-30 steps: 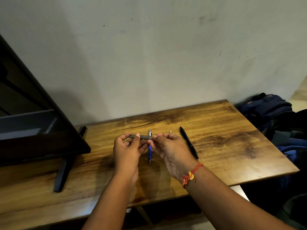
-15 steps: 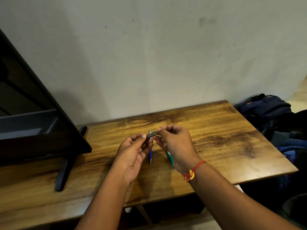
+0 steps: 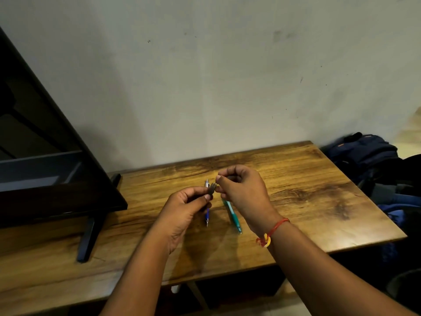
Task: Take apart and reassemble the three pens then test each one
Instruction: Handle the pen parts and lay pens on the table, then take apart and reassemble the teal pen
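Observation:
Both hands are raised over the middle of the wooden table point(image 3: 319, 201). My left hand point(image 3: 184, 208) pinches a short dark grey pen part point(image 3: 212, 188) between thumb and fingers, its end pointing up. My right hand point(image 3: 241, 188) touches the top of that same part with thumb and forefinger. Below the hands a blue pen point(image 3: 207, 215) lies on the table, its white end showing above the grey part. A teal pen point(image 3: 232, 214) lies to its right, partly under my right wrist. The black pen is hidden.
A dark monitor point(image 3: 45, 174) on a black stand point(image 3: 87, 238) fills the left side of the table. Dark blue bags point(image 3: 369, 156) sit on the floor beyond the table's right edge. A plain wall rises behind.
The grey pen part has gone from lying level between both hands to standing nearly upright. My right hand has lifted and shifted right, uncovering the teal pen and hiding the black one.

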